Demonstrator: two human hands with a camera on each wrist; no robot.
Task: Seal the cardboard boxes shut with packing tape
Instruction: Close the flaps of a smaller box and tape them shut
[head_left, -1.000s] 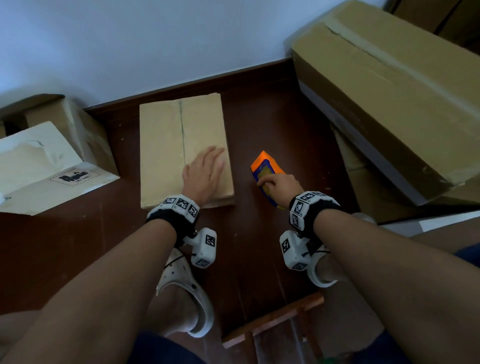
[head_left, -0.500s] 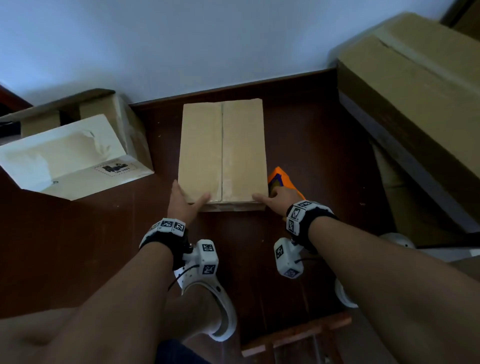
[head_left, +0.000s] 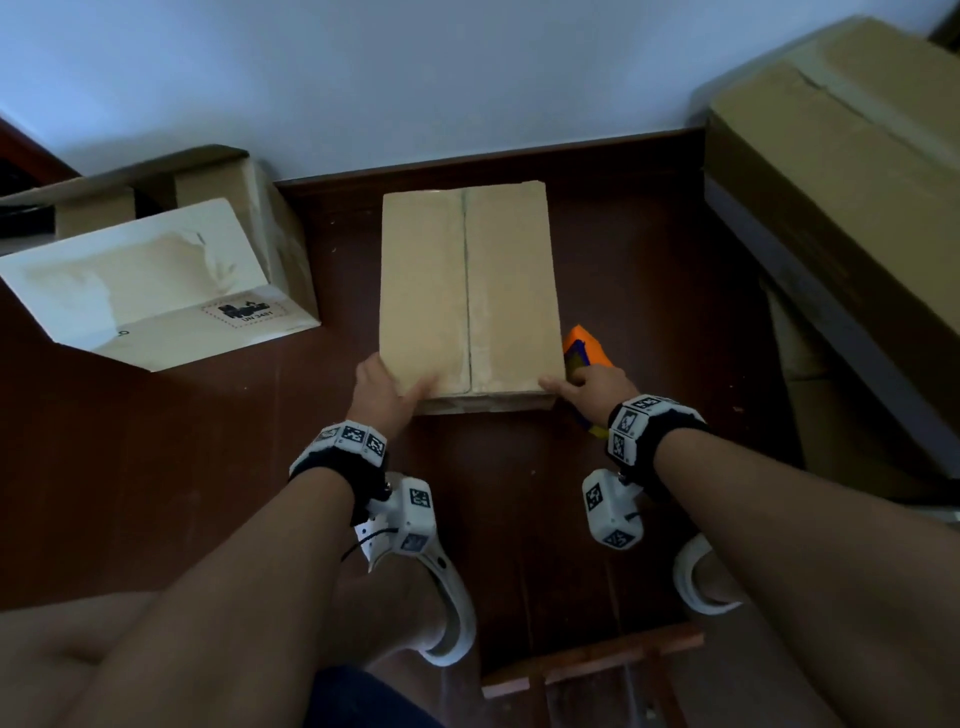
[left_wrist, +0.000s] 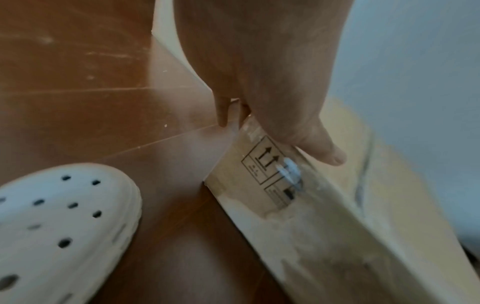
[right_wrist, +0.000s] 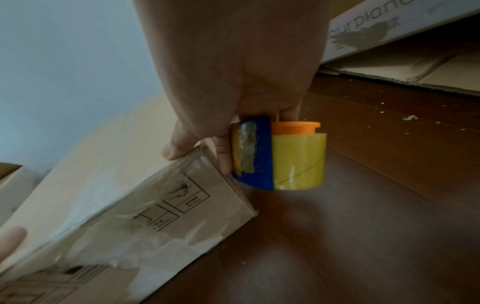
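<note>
A flat brown cardboard box lies on the dark wooden floor, its centre seam running away from me. My left hand holds its near left corner, thumb on top and fingers down the side; the left wrist view shows the same hold on the box. My right hand grips an orange and blue tape dispenser beside the near right corner. In the right wrist view the dispenser carries a yellowish tape roll, and my thumb touches the box at that corner.
A white box leans against an open carton at the left. A large cardboard box fills the right side, with flattened cardboard under it. A wall lies behind. My feet in white clogs and a wooden frame are near me.
My left hand slid from the top of the box to its near left corner. My right hand brought the dispenser against the near right corner. The box now lies square to me.
</note>
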